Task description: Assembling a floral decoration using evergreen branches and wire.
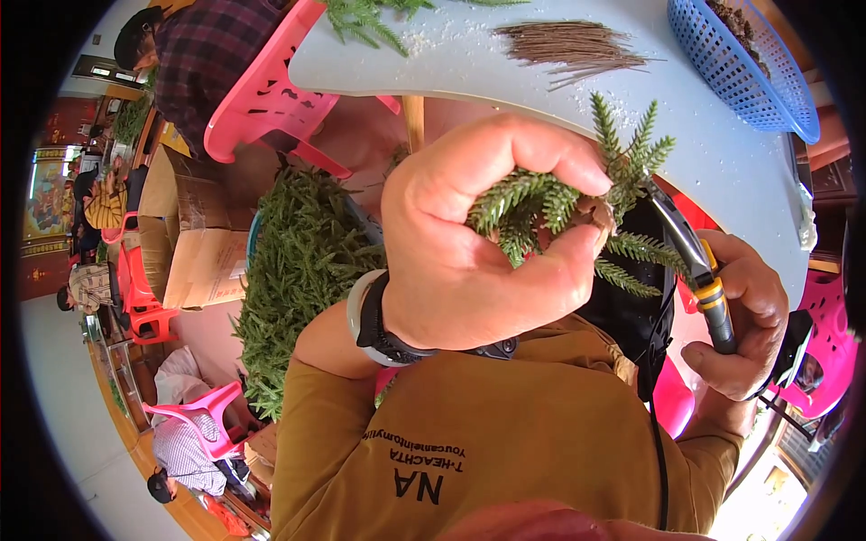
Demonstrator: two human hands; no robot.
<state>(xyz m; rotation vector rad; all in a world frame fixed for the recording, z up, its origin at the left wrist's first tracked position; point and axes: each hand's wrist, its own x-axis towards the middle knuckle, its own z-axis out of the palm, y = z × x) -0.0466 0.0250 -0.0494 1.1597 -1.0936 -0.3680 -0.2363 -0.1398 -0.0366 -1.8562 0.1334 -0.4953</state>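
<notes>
Between the thumb and forefinger of my left hand [492, 270] is the base of a green artificial pine sprig [639, 149], with needled tips fanning out on both sides. Something small and brown shows at the pinch, too small to make out. My right hand [753, 311] is closed around a pair of pliers [711, 287] with yellow-and-black grips. Their metal jaws point up and left, close beside the sprig; whether they touch it I cannot tell. My left hand hides part of the greenery behind it.
On the pale table [433, 68] lies a bundle of thin brown stems [573, 47]. A blue plastic basket [744, 68] stands at the far right. A large heap of green sprigs [307, 270] sits at left, near a cardboard box [203, 234] and a pink chair [262, 95]. Several people sit further left.
</notes>
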